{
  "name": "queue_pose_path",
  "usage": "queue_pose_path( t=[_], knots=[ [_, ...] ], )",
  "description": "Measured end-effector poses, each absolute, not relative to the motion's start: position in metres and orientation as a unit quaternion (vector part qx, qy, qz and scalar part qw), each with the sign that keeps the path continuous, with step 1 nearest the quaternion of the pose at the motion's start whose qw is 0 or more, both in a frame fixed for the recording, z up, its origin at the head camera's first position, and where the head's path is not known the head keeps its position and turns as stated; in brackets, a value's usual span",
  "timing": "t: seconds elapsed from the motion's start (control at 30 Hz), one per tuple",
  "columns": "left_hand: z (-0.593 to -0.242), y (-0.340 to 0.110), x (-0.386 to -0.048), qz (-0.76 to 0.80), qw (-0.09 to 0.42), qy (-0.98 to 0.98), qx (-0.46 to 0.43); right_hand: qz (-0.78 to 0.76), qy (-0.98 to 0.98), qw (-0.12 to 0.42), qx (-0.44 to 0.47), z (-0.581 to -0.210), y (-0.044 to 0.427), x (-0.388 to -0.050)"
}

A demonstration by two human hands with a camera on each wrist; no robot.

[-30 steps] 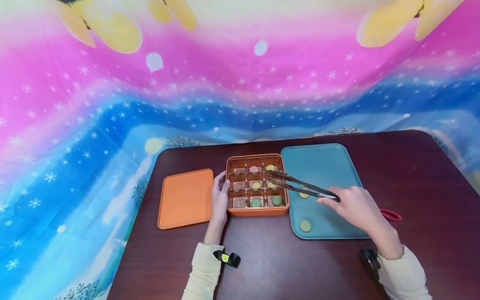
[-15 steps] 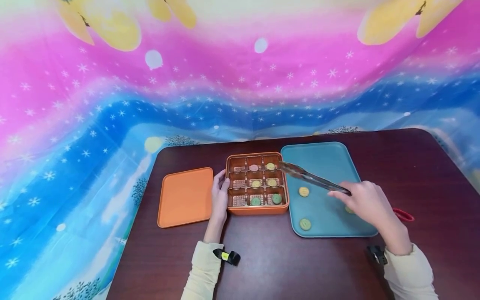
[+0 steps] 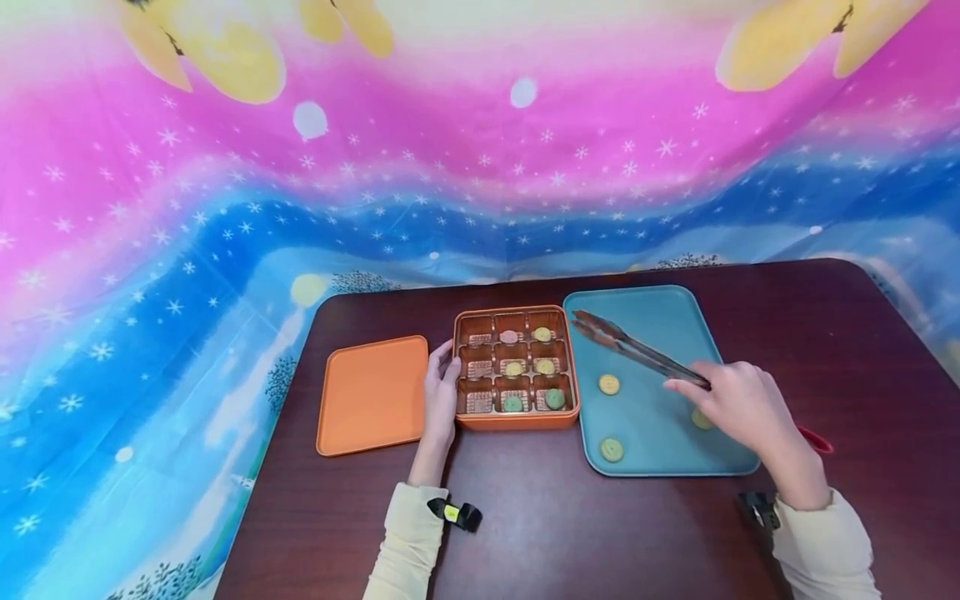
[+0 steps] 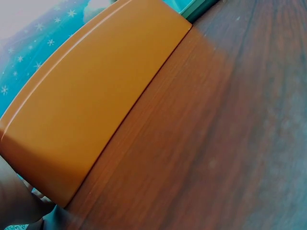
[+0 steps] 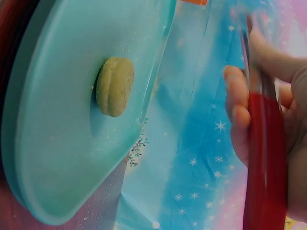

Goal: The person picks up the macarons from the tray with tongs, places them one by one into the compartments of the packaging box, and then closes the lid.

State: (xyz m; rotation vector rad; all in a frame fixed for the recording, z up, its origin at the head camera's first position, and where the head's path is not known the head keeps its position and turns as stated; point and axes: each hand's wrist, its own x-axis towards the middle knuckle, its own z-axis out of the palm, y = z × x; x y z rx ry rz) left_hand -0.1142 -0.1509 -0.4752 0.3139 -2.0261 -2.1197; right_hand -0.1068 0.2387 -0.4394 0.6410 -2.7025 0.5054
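Note:
My left hand (image 3: pixel 441 392) grips the left side of an orange box (image 3: pixel 517 422), thumb at the rim and fingers along the outer wall. Inside, a brown divided insert holds a pink macaron (image 3: pixel 509 337), several yellow ones and two green ones, including a green macaron (image 3: pixel 554 399). The left compartments hold no macaron. My right hand (image 3: pixel 742 404) holds metal tongs (image 3: pixel 637 350) with red handles (image 5: pixel 266 163); their tips hover over the teal tray's far left part, with nothing visible between them. On the tray lie a yellow macaron (image 3: pixel 609 384) and greenish macarons (image 3: pixel 612 450) (image 5: pixel 115 86).
An orange lid (image 3: pixel 372 396) lies flat left of the box. The teal tray (image 3: pixel 660 462) adjoins the box's right side. Both rest on a dark wooden table (image 3: pixel 525 517), with a patterned cloth (image 3: pixel 480 167) hanging behind.
The tongs have drawn back from over the box's right column to above the tray, moving right with my right hand. My left hand and the box stay put.

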Motion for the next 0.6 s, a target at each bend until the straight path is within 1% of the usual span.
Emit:
queue_pose_path(
  t=[0.17,0.37,0.6],
  knots=[
    [-0.4756,-0.1506,-0.1129,-0.714,0.093,-0.687,0.103,0.171,-0.943,0.170,0.231,-0.4413,0.2397,-0.1063],
    [-0.4766,-0.1509,-0.1129,-0.715,0.089,-0.685,0.107,0.173,-0.944,0.169,0.226,-0.4427,0.2403,-0.1071],
    [-0.4774,-0.1504,-0.1130,-0.714,0.097,-0.684,0.111,0.174,-0.943,0.174,0.225,-0.4448,0.2423,-0.1083]
  ],
)
